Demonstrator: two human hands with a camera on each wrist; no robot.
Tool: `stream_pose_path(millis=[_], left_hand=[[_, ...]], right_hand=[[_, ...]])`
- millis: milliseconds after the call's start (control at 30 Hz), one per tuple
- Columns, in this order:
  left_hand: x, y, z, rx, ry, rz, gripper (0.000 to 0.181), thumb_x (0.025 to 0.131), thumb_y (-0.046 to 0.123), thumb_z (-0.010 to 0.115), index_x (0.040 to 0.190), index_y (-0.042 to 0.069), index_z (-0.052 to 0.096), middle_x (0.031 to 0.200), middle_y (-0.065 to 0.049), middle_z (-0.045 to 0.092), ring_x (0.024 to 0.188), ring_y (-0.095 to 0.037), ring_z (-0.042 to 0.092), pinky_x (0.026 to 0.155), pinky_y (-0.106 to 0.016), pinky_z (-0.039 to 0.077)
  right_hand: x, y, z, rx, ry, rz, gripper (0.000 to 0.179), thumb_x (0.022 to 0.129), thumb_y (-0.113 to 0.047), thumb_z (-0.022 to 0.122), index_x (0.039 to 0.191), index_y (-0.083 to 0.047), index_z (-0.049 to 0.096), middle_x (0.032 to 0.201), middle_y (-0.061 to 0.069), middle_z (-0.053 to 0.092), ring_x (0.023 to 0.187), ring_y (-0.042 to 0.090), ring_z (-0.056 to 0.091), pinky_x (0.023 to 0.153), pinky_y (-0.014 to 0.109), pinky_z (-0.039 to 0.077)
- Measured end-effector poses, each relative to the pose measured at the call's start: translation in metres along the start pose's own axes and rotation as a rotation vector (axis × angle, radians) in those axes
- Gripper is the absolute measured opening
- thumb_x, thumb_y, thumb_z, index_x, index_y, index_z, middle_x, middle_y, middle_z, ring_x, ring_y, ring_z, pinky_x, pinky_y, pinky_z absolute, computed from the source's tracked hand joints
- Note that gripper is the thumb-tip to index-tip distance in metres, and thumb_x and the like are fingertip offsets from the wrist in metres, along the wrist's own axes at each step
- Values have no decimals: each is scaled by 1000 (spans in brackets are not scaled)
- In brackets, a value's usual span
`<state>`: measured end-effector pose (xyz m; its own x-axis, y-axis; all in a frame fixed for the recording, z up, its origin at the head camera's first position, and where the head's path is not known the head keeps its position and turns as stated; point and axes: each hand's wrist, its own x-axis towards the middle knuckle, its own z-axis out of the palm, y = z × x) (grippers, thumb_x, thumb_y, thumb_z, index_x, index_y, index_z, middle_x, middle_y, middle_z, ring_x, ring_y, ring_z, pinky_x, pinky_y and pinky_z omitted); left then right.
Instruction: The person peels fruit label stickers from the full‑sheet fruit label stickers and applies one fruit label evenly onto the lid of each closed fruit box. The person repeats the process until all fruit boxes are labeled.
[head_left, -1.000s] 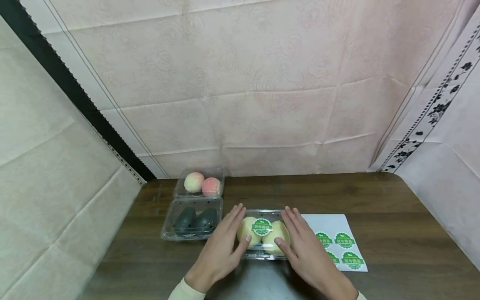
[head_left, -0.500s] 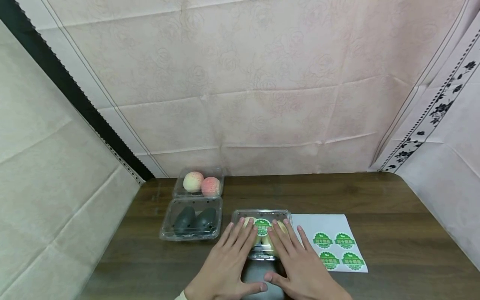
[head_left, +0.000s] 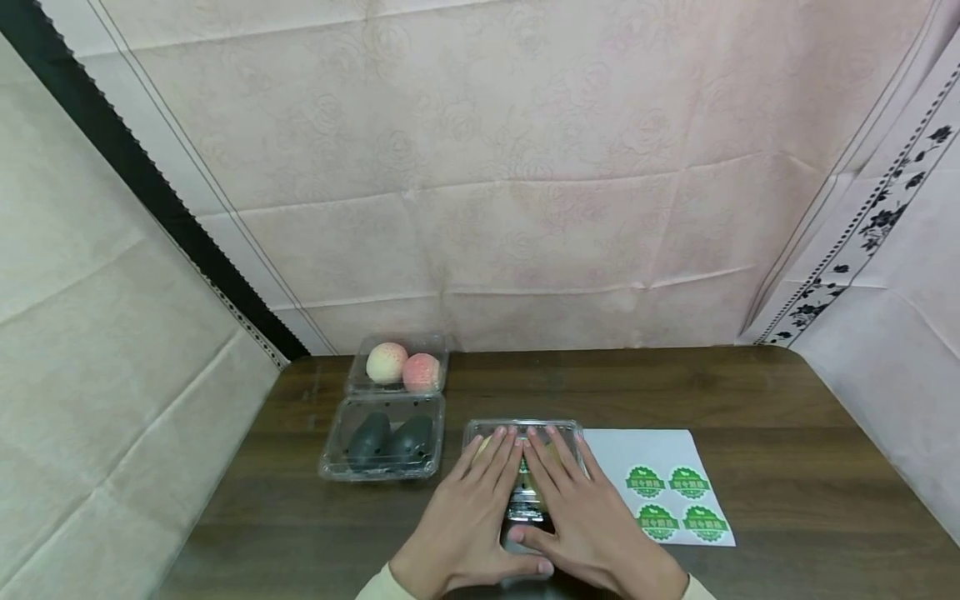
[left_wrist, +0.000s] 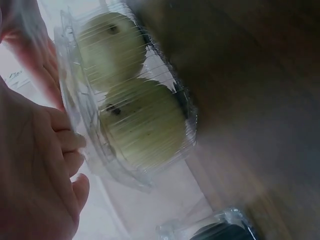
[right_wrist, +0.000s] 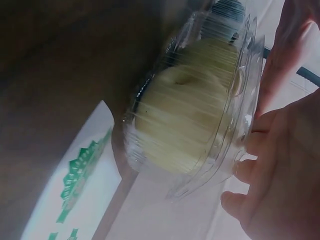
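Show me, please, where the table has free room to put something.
Bare table: the wide patch right of the sticker sheet, the strip behind it up to the cloth, and left of the dark-fruit box. Crowded: the middle, where left hand and right hand lie over the pale-fruit box.

Pale, perhaps floral cloth (head_left: 525, 133) behind brown table (head_left: 810, 450)

Glossy, see-through plastic box (left_wrist: 111, 165)
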<state>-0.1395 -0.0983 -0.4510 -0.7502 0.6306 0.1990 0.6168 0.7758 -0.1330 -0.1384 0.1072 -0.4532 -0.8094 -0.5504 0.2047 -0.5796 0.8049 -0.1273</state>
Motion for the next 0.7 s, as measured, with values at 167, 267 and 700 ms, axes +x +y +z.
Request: stream_pose_path(millis=[167,267,700], left_hand=[[7,-3,4,-11,-20,-29,123,76,95,16,158,5,11,166,-12,10,153,-25,6,123,-44,13],[10,-7,5,-2,-32,-58,125,75,96,15,158,4,15,165,-12,9,153,-25,8,123,-43,13],[13,-23,11,-40,-47,-191,125,71,99,24,160,13,7,166,-8,7,153,-26,2,122,-51,6]], right_hand=[[9,3,-2,15,-51,31,93,93,-75,36,159,-12,17,166,4,11,153,26,5,122,52,7],[13,7,-2,8,-80,76,93,93,-75,34,158,-11,18,166,4,9,153,26,3,122,52,6],[13,25,1,68,-6,214,89,93,-71,44,158,-13,25,165,15,14,151,39,5,119,60,9]])
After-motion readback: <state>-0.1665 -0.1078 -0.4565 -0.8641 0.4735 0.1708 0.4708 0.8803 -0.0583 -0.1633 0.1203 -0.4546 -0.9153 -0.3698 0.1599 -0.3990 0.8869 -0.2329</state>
